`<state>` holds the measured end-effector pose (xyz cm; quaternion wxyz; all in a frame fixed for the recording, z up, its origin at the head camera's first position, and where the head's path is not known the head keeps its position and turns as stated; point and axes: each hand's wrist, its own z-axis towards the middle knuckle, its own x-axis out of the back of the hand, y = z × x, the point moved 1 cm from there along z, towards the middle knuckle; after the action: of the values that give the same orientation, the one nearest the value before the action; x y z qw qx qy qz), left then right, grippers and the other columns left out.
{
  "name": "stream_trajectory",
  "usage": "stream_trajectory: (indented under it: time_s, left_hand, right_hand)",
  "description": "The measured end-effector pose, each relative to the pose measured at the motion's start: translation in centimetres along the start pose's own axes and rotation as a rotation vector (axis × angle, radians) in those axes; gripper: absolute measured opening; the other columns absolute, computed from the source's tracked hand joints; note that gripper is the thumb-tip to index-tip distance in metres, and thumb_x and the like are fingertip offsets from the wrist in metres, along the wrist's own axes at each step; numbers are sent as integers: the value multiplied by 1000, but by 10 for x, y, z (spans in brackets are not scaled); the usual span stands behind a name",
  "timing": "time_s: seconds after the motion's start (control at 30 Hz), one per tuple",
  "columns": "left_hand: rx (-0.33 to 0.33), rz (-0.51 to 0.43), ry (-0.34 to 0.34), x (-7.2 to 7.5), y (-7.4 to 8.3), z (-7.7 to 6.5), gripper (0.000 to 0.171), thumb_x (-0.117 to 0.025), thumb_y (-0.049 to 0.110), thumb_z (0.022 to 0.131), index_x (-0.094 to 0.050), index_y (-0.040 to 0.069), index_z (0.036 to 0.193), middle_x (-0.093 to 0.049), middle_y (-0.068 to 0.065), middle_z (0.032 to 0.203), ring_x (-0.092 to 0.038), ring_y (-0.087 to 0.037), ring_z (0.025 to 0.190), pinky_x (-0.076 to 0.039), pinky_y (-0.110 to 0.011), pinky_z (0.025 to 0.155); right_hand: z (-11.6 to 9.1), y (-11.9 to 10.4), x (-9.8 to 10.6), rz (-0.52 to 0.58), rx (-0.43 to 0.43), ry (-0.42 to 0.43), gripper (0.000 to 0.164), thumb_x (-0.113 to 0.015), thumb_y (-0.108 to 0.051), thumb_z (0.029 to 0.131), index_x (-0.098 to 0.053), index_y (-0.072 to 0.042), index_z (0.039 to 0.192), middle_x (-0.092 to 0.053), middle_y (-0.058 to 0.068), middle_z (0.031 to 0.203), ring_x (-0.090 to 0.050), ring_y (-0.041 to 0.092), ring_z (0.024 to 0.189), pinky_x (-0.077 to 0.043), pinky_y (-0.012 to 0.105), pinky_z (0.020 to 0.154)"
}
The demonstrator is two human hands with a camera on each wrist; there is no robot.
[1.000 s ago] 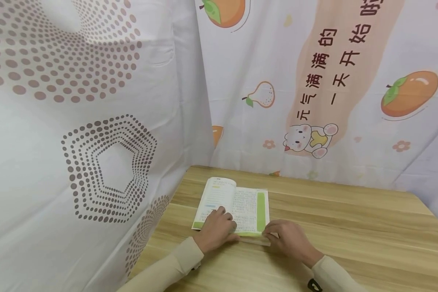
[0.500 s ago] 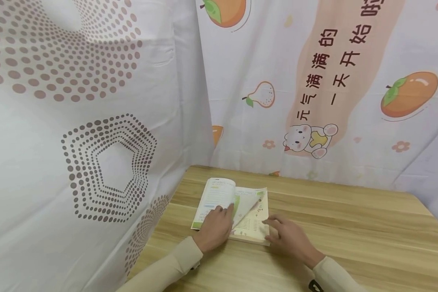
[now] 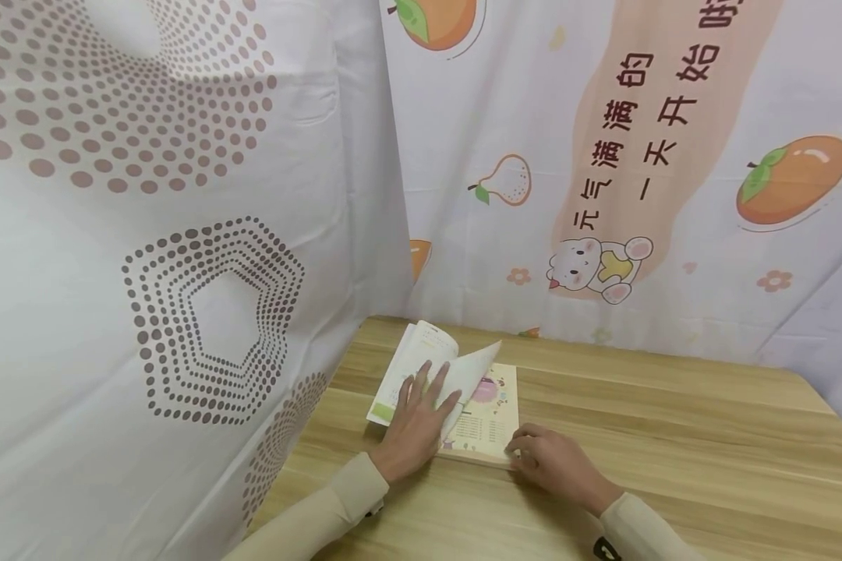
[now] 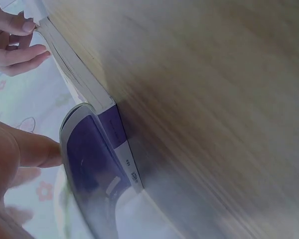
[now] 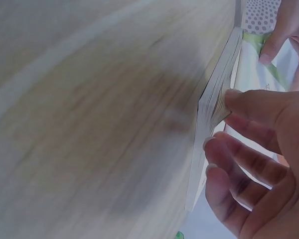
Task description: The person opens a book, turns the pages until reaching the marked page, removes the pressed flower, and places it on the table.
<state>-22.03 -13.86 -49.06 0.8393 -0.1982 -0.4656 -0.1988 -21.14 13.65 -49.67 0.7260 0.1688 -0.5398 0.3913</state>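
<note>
Book (image 3: 491, 428) with lifted page (image 3: 473, 372); left hand (image 3: 412, 425), fingers extended, rests across it; right hand (image 3: 554, 465) pinches the near-right page corner (image 5: 221, 112); tabletop (image 3: 681, 444) extends rightward.

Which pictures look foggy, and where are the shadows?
Left wrist: washed-out and hazy at the left, with a soft shadow on the table beside the book. Right wrist: also hazy, with a soft shadow across the table. Head: clearer; the curtain lettering looks sharp.
</note>
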Motion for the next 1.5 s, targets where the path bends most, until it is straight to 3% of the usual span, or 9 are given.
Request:
stream_trajectory:
  time_s: [0.13, 0.27, 0.43, 0.77, 1.1, 1.23, 1.5]
  left_hand:
    - [-63, -35, -90, 0, 0, -2, 52, -80, -1, 75, -74, 18, 124, -41, -14, 159, -26, -42, 150, -31, -59, 116]
    - [-98, -68, -158, 1, 1, -4, 26, -79, 2, 81, -80, 16, 103, -57, -10, 147, -39, -37, 145, -33, -48, 118]
    - [-91, -64, -171, 4, 2, -5, 8, -74, 10, 89, -80, 14, 92, -70, -5, 128, -54, -30, 133, -43, -43, 111]
    - [-78, -96, -137, 5, 0, -6, 12, -69, 9, 91, -78, 16, 86, -74, -3, 114, -60, -29, 123, -51, -42, 100]
    - [-78, -102, -142, 6, 2, -7, 10, -70, 12, 91, -77, 16, 85, -73, -2, 113, -60, -31, 122, -51, -42, 99]
    - [-81, -90, -147, 6, 4, -5, 11, -73, 21, 92, -75, 17, 82, -74, 0, 106, -60, -30, 121, -52, -43, 98]
    - [-93, -98, -141, 2, 8, -2, 47, -79, 57, 84, -52, 24, 63, -58, 10, 78, -54, -18, 95, -49, -37, 80]
  right_hand:
    - [1, 0, 0, -13, 2, -14, 8, -80, -15, 87, -80, -18, 94, -71, -5, 103, -69, 11, 89, -59, 33, 73]
    - [2, 0, 1, -1, 20, -15, 4, -78, -14, 90, -80, -15, 93, -71, -6, 99, -69, 10, 88, -59, 32, 74]
    - [4, -1, 1, -14, 62, 0, 2, -77, -12, 91, -79, -13, 91, -71, -6, 95, -69, 9, 84, -59, 31, 70]
    - [3, -3, -1, -103, 164, 77, 13, -81, -4, 83, -76, -16, 86, -70, -8, 90, -68, 7, 77, -56, 26, 62]
    - [5, -7, 1, -93, 117, 63, 11, -78, -5, 86, -77, -16, 85, -70, -7, 89, -66, 5, 76, -55, 26, 61]
    - [5, -7, 2, -66, 85, 53, 11, -76, -5, 87, -76, -16, 84, -70, -7, 88, -63, 2, 76, -54, 26, 61]
    - [6, -3, 2, -45, 75, 71, 12, -76, -5, 86, -76, -17, 84, -70, -8, 86, -60, 0, 74, -53, 26, 60]
